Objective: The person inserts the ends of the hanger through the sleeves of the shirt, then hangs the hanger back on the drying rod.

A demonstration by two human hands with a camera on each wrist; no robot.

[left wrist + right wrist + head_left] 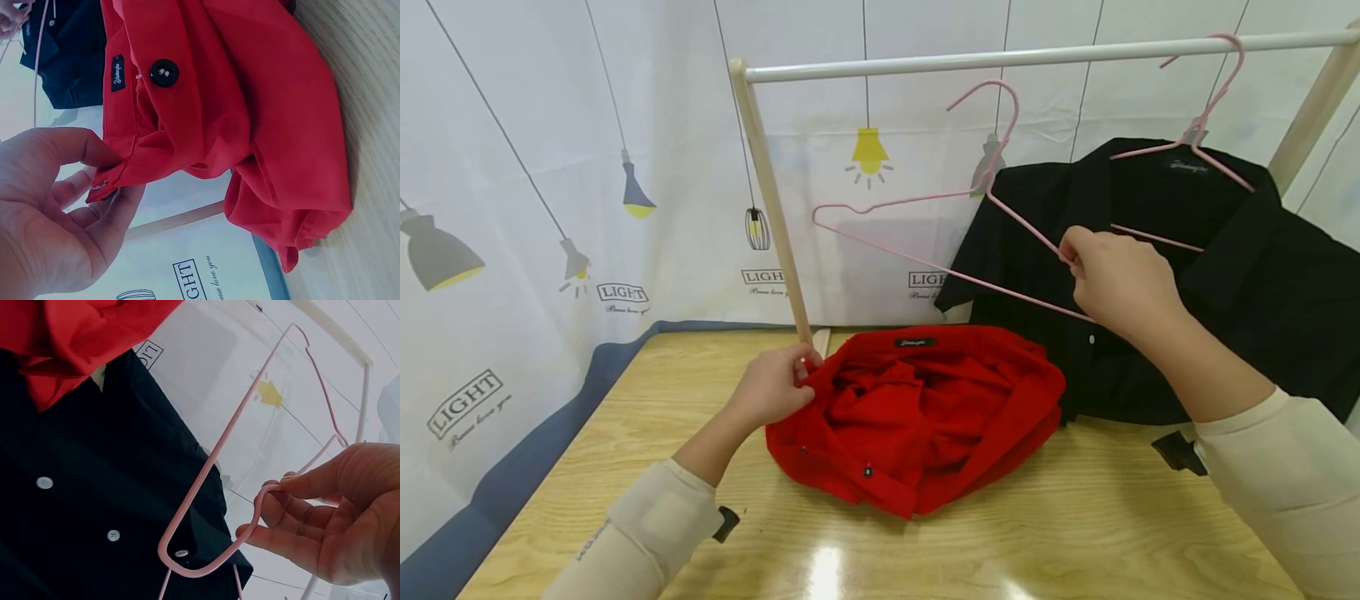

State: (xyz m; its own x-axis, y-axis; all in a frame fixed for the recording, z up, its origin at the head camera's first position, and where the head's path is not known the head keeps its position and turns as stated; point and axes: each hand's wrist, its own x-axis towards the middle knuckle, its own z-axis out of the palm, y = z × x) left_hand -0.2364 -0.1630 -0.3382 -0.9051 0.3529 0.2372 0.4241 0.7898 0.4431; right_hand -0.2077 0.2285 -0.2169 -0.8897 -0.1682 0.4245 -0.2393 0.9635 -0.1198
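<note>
A red garment (917, 417) with dark buttons and a black neck label lies bunched on the wooden table. My left hand (775, 385) pinches its edge at the left side; the left wrist view shows thumb and fingers on the red cloth (250, 112). Higher up, my right hand (1123, 283) grips a bare pink hanger (902, 250) near its right shoulder. The hanger is held in the air, its hook just below the white rail. In the right wrist view the thumb and fingers close around the pink wire (206, 469).
A clothes rack with a white rail (925, 62) and a wooden post (771, 200) stands at the back. From it, a black short-sleeved shirt (1240, 275) hangs on another pink hanger (1221, 100) at the right. Behind is a curtain (685, 125) printed with lamps.
</note>
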